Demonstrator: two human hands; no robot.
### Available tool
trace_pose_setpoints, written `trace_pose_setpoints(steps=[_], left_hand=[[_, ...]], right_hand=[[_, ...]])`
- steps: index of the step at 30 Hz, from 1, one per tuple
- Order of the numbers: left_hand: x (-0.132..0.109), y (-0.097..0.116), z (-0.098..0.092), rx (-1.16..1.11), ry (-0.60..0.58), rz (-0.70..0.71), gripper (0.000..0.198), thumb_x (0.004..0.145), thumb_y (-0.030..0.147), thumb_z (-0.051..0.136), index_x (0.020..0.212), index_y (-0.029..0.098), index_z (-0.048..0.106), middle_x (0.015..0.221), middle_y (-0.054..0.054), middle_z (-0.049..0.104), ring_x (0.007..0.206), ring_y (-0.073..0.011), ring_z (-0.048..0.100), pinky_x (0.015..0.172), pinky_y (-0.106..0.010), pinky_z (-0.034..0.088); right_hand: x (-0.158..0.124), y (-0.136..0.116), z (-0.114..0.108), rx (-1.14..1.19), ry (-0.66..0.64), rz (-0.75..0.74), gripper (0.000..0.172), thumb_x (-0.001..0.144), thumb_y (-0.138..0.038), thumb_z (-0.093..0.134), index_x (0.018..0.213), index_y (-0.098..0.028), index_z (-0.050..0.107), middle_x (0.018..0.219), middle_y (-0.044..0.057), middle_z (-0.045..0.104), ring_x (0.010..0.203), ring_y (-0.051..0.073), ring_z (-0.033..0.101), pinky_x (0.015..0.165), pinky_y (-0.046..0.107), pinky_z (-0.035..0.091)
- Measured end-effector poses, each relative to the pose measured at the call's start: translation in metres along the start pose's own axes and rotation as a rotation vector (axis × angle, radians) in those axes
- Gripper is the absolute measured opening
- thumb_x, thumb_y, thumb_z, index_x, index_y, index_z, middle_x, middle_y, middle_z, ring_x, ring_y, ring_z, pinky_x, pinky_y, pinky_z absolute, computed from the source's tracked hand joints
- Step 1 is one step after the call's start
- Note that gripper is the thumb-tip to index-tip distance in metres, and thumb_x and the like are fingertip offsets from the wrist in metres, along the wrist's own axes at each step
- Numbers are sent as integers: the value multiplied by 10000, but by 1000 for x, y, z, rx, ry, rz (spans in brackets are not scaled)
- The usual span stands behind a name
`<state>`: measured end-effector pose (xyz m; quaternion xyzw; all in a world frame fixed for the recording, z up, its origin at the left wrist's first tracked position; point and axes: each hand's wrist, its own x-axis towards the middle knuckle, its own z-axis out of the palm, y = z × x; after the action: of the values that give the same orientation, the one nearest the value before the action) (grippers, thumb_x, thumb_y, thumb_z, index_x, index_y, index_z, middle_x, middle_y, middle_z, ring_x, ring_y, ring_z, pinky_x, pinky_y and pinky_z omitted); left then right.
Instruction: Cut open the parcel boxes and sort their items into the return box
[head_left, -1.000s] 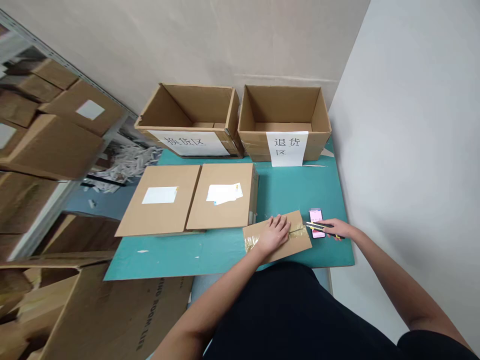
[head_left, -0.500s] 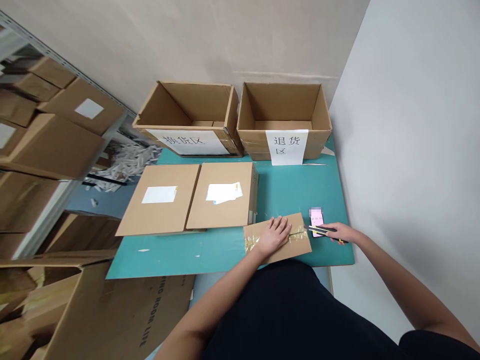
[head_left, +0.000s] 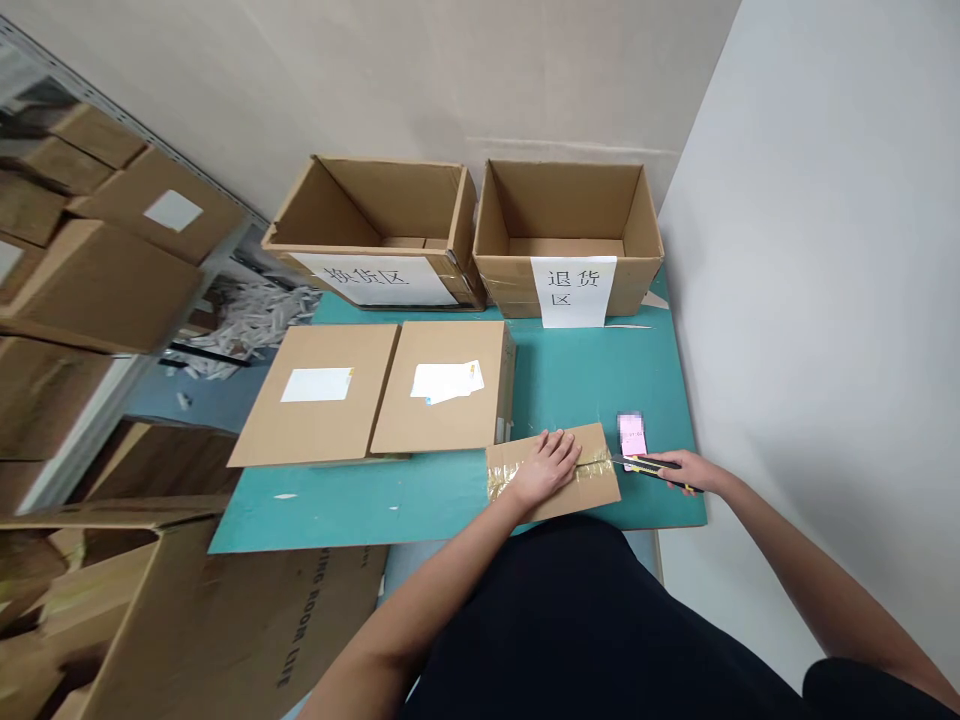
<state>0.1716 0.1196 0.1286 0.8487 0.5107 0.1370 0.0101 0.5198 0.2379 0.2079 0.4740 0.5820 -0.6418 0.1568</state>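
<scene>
Box [head_left: 592,492]: small, taped, flat on the green table [head_left: 600,375] near its front edge, right of 2 labelled cartons [head_left: 435,430].
Left hand [head_left: 546,468]: spread flat on the box top.
Right hand [head_left: 688,472]: closed round a cutter [head_left: 660,468] — tip at the box's right end; from here I can't tell if it touches.
Phone [head_left: 631,432]: partly behind the cutter.
Bins [head_left: 634,288]: 2 at the back — paper signs on their fronts.

Parcel [head_left: 591,488] — matt cardboard, glossy tape [head_left: 598,467]
</scene>
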Motion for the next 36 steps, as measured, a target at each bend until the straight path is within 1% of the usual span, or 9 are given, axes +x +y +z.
trace_pose_setpoints(steps=[5, 7, 11, 16, 23, 27, 33, 36], left_hand=[[0, -1, 0, 14, 10, 9, 413, 971, 285, 517, 1377, 228, 570, 1384, -126, 628, 1341, -319, 532, 1153, -554, 367], [1, -2, -1, 28, 7, 16, 397, 976, 277, 501, 1361, 218, 581, 1371, -120, 639, 1332, -308, 543, 1154, -536, 379], [0, -5, 0, 48, -3, 30, 382, 983, 253, 477, 1344, 196, 589, 1354, -117, 654, 1327, -292, 555, 1153, -498, 402], [-2, -6, 4, -8, -15, 19, 426, 984, 238, 486, 1404, 209, 546, 1380, -123, 640, 1362, -270, 530, 1176, -493, 379], [-4, -3, 4, -33, -6, 17, 448, 965, 231, 544, 1413, 231, 544, 1388, -120, 635, 1365, -266, 528, 1186, -489, 368], [-6, -1, 5, -5, -14, 33, 425, 973, 236, 532, 1397, 222, 556, 1383, -118, 639, 1366, -270, 525, 1185, -491, 366], [-9, 0, 5, 12, -12, 58, 421, 967, 225, 540, 1388, 220, 561, 1380, -122, 639, 1364, -268, 526, 1188, -487, 354], [-9, -1, 4, 12, -5, 56, 415, 969, 214, 532, 1383, 217, 565, 1378, -114, 642, 1356, -263, 534, 1186, -477, 361]], right_hand=[[4, 10, 1, 109, 114, -27, 627, 921, -476, 618, 1509, -313, 472, 679, -51, 596, 435, 78, 509, 399, 196, 412], [9, 11, 4, 113, 127, -38, 630, 917, -469, 621, 1509, -309, 472, 683, -51, 599, 438, 81, 511, 393, 197, 409], [21, 7, 11, 125, 115, -61, 618, 937, -472, 592, 1519, -319, 452, 700, -50, 605, 443, 80, 511, 400, 196, 407], [26, -2, 14, 87, 98, -68, 609, 952, -457, 575, 1529, -318, 438, 695, -53, 591, 431, 71, 491, 398, 187, 392], [21, -10, 7, 7, 24, -8, 614, 940, -441, 615, 1523, -357, 440, 663, -62, 567, 421, 66, 484, 385, 172, 354], [17, -10, 12, 26, 11, -10, 615, 941, -446, 613, 1523, -347, 441, 657, -64, 559, 423, 69, 493, 397, 178, 370], [10, -8, 16, 7, 2, -4, 619, 938, -455, 614, 1523, -371, 432, 652, -67, 563, 424, 69, 491, 406, 181, 367], [7, -5, 18, -6, -22, 3, 617, 941, -448, 610, 1526, -378, 426, 648, -71, 552, 423, 63, 488, 403, 171, 361]])
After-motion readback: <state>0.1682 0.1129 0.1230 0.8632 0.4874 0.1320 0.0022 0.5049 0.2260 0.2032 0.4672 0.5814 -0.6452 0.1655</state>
